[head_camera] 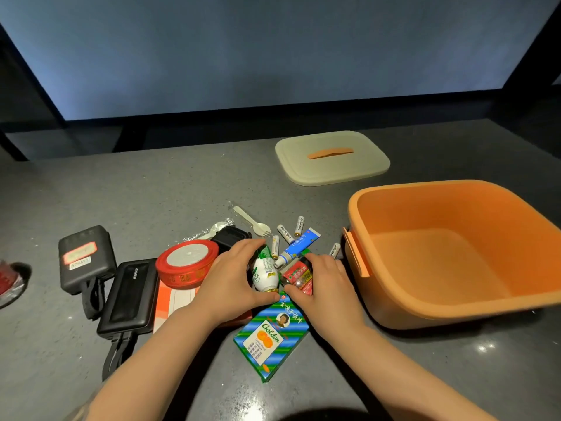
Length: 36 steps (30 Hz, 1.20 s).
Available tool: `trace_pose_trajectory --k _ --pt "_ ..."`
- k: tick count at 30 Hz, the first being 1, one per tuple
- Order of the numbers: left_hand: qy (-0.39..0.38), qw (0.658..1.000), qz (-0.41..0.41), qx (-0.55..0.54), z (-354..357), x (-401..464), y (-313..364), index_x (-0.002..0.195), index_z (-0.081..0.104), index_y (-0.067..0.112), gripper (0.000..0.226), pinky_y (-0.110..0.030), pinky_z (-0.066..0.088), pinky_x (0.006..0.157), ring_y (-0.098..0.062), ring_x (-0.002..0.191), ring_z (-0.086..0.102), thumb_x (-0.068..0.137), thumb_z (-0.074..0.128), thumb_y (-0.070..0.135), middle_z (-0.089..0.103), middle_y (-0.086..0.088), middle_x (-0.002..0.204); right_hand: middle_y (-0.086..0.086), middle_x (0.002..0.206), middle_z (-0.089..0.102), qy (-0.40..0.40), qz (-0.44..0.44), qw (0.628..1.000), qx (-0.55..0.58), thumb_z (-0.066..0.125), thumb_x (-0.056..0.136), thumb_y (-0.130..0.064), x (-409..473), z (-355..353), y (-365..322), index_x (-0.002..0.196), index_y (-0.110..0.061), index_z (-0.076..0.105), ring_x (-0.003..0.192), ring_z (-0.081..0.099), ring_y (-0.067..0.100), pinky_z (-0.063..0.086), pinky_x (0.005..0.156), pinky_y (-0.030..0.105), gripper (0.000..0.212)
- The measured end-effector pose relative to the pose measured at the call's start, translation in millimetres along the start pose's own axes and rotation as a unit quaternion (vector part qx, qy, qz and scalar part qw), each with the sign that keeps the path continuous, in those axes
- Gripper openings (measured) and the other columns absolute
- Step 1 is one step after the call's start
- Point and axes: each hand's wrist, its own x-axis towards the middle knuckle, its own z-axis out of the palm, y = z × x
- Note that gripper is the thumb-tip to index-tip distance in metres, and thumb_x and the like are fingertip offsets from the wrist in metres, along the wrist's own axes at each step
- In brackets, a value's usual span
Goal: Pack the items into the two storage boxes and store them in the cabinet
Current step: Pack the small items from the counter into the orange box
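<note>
An open orange storage box stands on the grey table at the right, nothing inside it. Its beige lid with an orange handle lies behind it. My left hand curls around a small white bottle with green print. My right hand closes on a small dark jar with a red label. Both hands meet above a green and blue striped box. A blue and white tube and several white batteries lie just behind the hands.
Left of my hands lie a red ribbon roll, two black power banks with cables, an orange and white packet, a small black case and wrapped plastic cutlery. A red object sits at the left edge.
</note>
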Motion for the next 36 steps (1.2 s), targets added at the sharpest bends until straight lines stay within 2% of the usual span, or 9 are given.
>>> trace_pose_trajectory --k 6,9,11,18,23,26,31,33,36 --pt "0.166 0.982 -0.022 -0.092 -13.6 -5.7 22.8 0.128 0.051 0.021 0.085 -0.027 0.039 0.1 -0.011 0.118 0.047 0.052 0.085 0.037 0.051 0.005 0.124 -0.006 0.119 0.051 0.078 -0.066 0.988 0.115 0.067 0.081 -0.048 -9.6 -42.9 -35.9 0.131 -0.02 0.048 0.114 0.046 0.012 0.037 0.096 0.023 0.06" --pt "0.215 0.968 -0.005 -0.13 -31.1 8.1 48.8 0.125 0.051 0.024 0.081 -0.009 0.032 0.095 -0.005 0.115 0.045 0.051 0.082 0.035 0.05 0.003 0.123 -0.015 0.118 0.05 0.108 -0.092 0.976 0.165 0.065 0.077 -0.054 -11.2 -88.1 -42.9 0.13 -0.026 0.049 0.114 0.046 0.004 0.038 0.095 0.02 0.062" --pt "0.21 0.967 0.022 -0.141 -36.5 21.8 74.8 0.125 0.052 0.026 0.083 -0.007 0.034 0.091 -0.003 0.114 0.046 0.051 0.088 0.039 0.049 0.006 0.123 -0.019 0.116 0.05 0.135 -0.092 0.971 0.177 0.066 0.076 -0.054 -9.4 -123.4 -31.6 0.129 -0.028 0.05 0.113 0.048 0.001 0.04 0.092 0.017 0.061" --pt "0.117 0.972 0.107 -0.176 -0.5 72.4 176.7 0.125 0.05 0.035 0.084 -0.017 0.038 0.095 0.001 0.114 0.045 0.049 0.08 0.051 0.046 0.015 0.121 -0.025 0.108 0.049 0.155 0.027 0.984 0.085 0.069 0.074 -0.052 -13.4 -203.5 72.3 0.126 -0.034 0.049 0.101 0.05 -0.004 0.039 0.081 0.011 0.059" --pt "-0.021 0.987 0.143 -0.072 44.8 112.9 218.8 0.128 0.043 0.039 0.093 -0.024 0.042 0.093 -0.003 0.113 0.043 0.044 0.071 0.068 0.041 0.018 0.123 -0.011 0.118 0.055 0.093 0.089 0.991 -0.02 0.072 0.075 -0.051 -11.2 -217.8 146.5 0.129 -0.028 0.05 0.106 0.052 0.007 0.045 0.088 0.027 0.063" --pt "-0.107 0.981 0.159 0.021 67.1 136.3 227.0 0.131 0.041 0.036 0.096 -0.027 0.045 0.092 -0.006 0.114 0.044 0.046 0.072 0.068 0.043 0.015 0.126 -0.013 0.116 0.056 0.005 0.073 0.994 -0.087 0.073 0.073 -0.053 6.4 -226.9 174.6 0.126 -0.029 0.052 0.102 0.053 0.006 0.044 0.083 0.024 0.062" --pt "-0.174 0.961 0.183 0.114 88.3 162.7 230.4 0.13 0.045 0.027 0.096 -0.031 0.049 0.083 -0.014 0.107 0.048 0.047 0.072 0.065 0.048 0.007 0.118 -0.012 0.088 0.056 -0.112 0.021 0.975 -0.191 0.072 0.068 -0.054 50.3 -223.6 194.1 0.096 -0.03 0.053 0.075 0.054 0.008 0.042 0.059 0.023 0.042" --pt "-0.192 0.957 0.178 0.124 94.4 166.2 228.9 0.129 0.046 0.027 0.094 -0.033 0.05 0.082 -0.014 0.104 0.049 0.047 0.073 0.064 0.049 0.006 0.114 -0.01 0.086 0.056 -0.157 0.002 0.963 -0.22 0.073 0.07 -0.052 64.7 -214.5 200.4 0.094 -0.028 0.052 0.075 0.056 0.012 0.042 0.059 0.026 0.04" --pt "-0.211 0.955 0.164 0.129 100.9 168.5 224.4 0.125 0.049 0.027 0.089 -0.036 0.051 0.081 -0.014 0.101 0.05 0.048 0.074 0.064 0.051 0.006 0.112 -0.007 0.096 0.058 -0.208 -0.026 0.947 -0.243 0.075 0.073 -0.044 77.8 -203.9 209.3 0.106 -0.027 0.052 0.084 0.057 0.014 0.044 0.067 0.027 0.043"
